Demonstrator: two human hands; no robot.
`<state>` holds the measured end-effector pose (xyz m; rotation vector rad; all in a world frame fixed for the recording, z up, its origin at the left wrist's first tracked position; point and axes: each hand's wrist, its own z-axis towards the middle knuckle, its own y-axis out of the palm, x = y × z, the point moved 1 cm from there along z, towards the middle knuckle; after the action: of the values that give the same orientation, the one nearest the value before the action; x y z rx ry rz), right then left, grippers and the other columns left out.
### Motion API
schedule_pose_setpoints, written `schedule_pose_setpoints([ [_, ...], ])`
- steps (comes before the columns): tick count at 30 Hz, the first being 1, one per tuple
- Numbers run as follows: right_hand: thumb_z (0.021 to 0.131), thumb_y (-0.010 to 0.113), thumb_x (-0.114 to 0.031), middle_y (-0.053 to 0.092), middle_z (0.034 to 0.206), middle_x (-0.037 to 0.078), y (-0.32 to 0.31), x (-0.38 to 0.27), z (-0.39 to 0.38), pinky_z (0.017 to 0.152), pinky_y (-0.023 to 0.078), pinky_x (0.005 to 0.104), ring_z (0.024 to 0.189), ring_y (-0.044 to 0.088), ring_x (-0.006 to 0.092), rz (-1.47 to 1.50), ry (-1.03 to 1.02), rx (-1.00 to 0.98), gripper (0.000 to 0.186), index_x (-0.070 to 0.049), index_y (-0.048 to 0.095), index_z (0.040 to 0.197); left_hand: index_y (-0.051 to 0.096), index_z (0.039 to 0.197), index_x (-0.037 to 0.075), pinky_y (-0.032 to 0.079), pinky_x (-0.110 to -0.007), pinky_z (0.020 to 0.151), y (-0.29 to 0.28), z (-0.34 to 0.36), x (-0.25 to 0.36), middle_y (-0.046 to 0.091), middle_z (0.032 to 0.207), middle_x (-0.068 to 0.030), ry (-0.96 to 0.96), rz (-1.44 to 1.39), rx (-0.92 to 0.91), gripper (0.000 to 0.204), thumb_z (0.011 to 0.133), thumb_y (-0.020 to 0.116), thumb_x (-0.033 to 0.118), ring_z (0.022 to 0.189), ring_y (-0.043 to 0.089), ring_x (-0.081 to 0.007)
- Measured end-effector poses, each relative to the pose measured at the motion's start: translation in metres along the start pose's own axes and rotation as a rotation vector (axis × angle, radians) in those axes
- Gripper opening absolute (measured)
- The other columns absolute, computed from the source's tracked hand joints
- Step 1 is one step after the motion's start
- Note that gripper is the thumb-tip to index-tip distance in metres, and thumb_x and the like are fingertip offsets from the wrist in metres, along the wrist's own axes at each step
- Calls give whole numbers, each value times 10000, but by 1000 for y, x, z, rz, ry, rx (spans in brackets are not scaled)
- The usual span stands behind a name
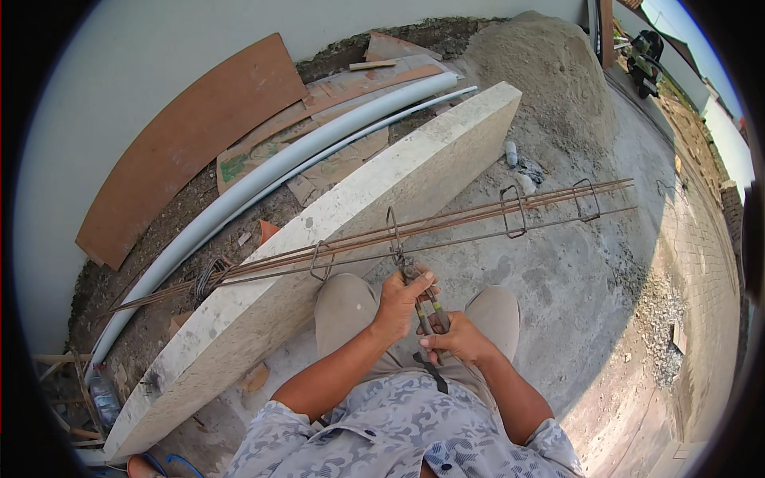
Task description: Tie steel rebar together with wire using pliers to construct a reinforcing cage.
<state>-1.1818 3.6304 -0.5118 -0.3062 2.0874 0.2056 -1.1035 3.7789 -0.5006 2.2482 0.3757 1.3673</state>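
My left hand (pixel 401 304) is closed around the upper part of a pair of pincers (pixel 437 306), just below their jaws. Lower down, my right hand (pixel 460 338) grips the pincers' handles. The jaws are at a bent rebar stirrup (pixel 391 226) and the lowest of several thin rusty steel bars (pixel 470 218); whether they bite on wire is too small to tell. More stirrups (pixel 512 211) hang along the bars, some to the right and one to the left. The bars rest slanted across a long pale concrete slab (pixel 351 191) standing on edge.
A coil of tie wire (pixel 209 279) lies by the bars' left part. Beyond the slab are a white pipe (pixel 263 177), a thinner pipe and a brown board (pixel 191 143) against the wall. A sand heap (pixel 550 72) rises far right; gravel (pixel 661 334) lies right. A plastic bottle (pixel 103 396) stands lower left.
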Motion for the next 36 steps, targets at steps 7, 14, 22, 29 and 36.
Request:
schedule_pose_setpoints([
  [7,814,867,-200,691,812,108,6,6,-3,703,581,396,735,713,282,-77,-94,69,452,70,628,1088,601,926,91,570,-412,699,-14,22,-35,605,765,-40,-146,-170,-126,267,1016,693,324,649,611,-175],
  [14,829,856,-210,688,827,119,5,8,-8,694,580,399,716,704,278,-695,-115,404,455,52,624,1119,620,945,61,564,-310,608,8,9,-28,651,798,-46,-19,26,60,253,1025,677,294,645,665,-159],
  [22,831,852,-229,693,831,103,1,14,-7,670,576,395,709,702,275,-42,-25,54,494,43,610,1165,591,937,58,556,-322,611,0,15,-40,628,757,-46,-87,-135,-100,286,1033,672,315,637,633,-157],
  [29,881,787,-221,687,802,70,8,17,-5,645,534,356,681,682,214,-748,-159,492,360,10,627,1106,551,916,65,497,-313,556,16,14,-36,617,755,-56,97,13,107,239,1013,692,232,637,620,-156],
  [36,975,680,-294,736,889,76,-9,-2,-14,662,477,307,699,651,151,163,76,-66,270,-26,665,1002,609,984,63,535,-302,625,0,6,-20,685,843,-87,-78,-226,-85,243,974,756,256,699,663,-170],
])
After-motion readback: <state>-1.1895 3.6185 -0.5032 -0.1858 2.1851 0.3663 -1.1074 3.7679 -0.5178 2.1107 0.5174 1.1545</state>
